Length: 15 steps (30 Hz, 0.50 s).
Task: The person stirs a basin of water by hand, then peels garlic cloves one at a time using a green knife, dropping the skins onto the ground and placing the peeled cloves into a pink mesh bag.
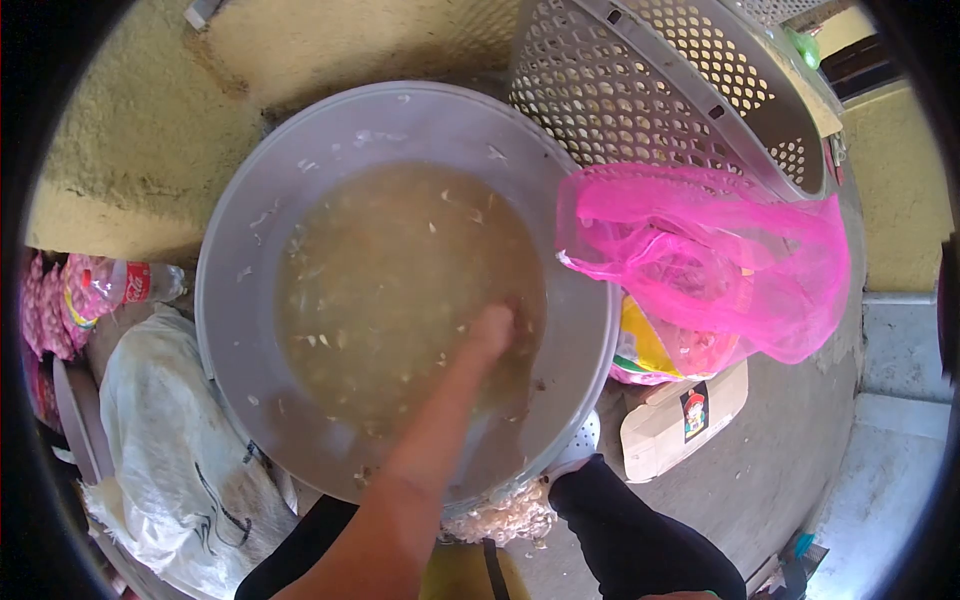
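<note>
A large round grey tub stands in front of me, holding cloudy brownish water. Pale flakes and small bits float on the water and stick to the tub's inner wall. My left arm reaches down into the tub, and my left hand is in the water toward its right side. The murk hides its fingers, so whether it grips anything is not visible. At the bottom edge, by my right knee, only a sliver of skin shows; my right hand itself is out of view.
A perforated grey basket leans at the back right. Beside the tub lie a pink mesh bag and a cardboard carton. To the left are a white woven sack and a plastic bottle. Pale peelings lie between my legs.
</note>
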{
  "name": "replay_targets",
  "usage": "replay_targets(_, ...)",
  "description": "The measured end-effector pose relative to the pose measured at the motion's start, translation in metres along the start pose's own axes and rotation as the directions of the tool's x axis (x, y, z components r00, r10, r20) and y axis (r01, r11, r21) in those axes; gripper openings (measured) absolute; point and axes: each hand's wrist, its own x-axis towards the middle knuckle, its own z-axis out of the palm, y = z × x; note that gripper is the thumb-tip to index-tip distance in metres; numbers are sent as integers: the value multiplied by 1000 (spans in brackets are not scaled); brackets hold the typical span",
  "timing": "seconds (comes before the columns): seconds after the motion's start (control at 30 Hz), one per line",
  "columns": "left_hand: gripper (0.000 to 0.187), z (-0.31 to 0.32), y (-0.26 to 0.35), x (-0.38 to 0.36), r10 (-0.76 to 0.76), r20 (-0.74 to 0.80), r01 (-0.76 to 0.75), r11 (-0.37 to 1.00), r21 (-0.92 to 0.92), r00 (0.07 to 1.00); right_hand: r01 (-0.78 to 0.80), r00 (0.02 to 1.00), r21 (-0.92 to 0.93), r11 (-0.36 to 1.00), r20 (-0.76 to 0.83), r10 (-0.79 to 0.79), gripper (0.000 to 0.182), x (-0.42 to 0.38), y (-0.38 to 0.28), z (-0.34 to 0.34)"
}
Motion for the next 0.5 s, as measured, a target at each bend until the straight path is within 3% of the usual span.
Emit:
replay_targets(0.17, 20, 16, 4, 6, -52, 11, 51, 996, 67, 999, 1, 1000, 4, 1000, 2, -1, 47, 0, 1, 0)
replay_targets(0.27, 18, 19, -3, 4, -126, -21, 117, 961, -249, 992, 3, 1000, 6, 1000, 1, -3, 47, -1, 1, 0)
replay_targets(0.37, 12, -2, -5, 6, -217, 127, 246, 708, -661, 968, 5, 1000, 7, 1000, 1, -5, 47, -2, 1, 0)
replay_targets(0.47, 11, 0, -26, 15, -289, 146, 237, 309, -921, 946, 5, 1000, 6, 1000, 1, -5, 47, -1, 0, 0)
replay_targets(0.5, 11, -7, -27, 15, -307, 120, 235, 372, -898, 944, 5, 1000, 6, 1000, 2, -5, 47, -1, 0, 0)
